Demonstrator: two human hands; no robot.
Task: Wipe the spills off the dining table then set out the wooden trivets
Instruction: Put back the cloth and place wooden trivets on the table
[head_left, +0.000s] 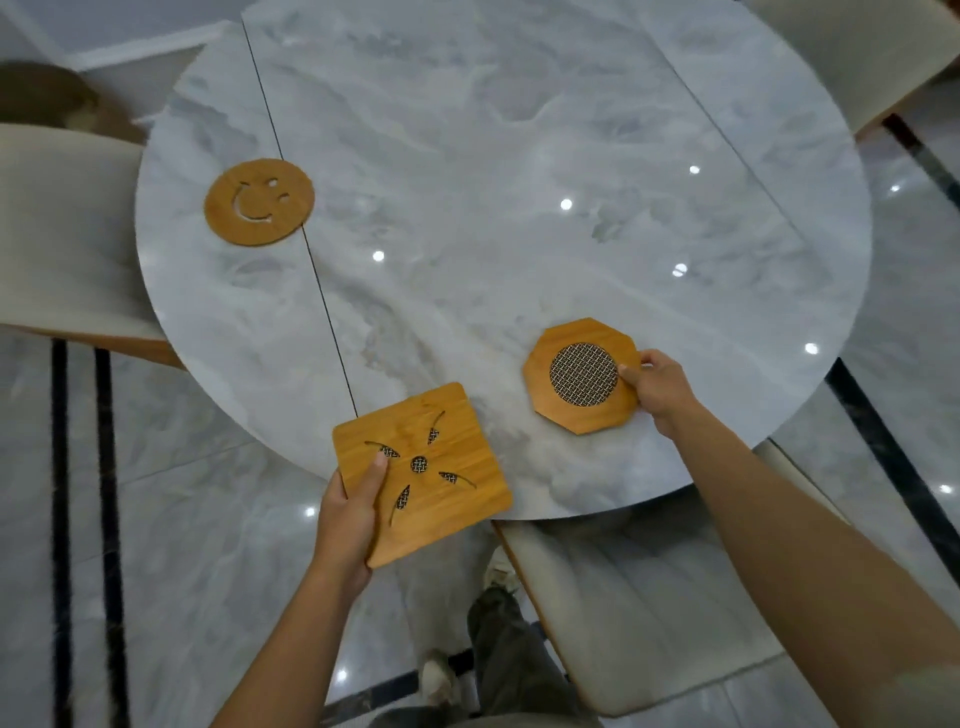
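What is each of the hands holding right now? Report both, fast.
Left hand: grips the square wooden trivet by its near corner.
Right hand: pinches the octagonal wooden trivet at its right edge.

Your worktop looks like grey veined stone, smooth and glossy enough to mirror bright spots of light. The round trivet, square trivet and eight-sided trivet are honey-coloured wood with visible grain and a soft sheen. Woven mesh shows through the cut-outs of the last two. The chair has matt cream upholstery. The floor is glossy stone-look tile.
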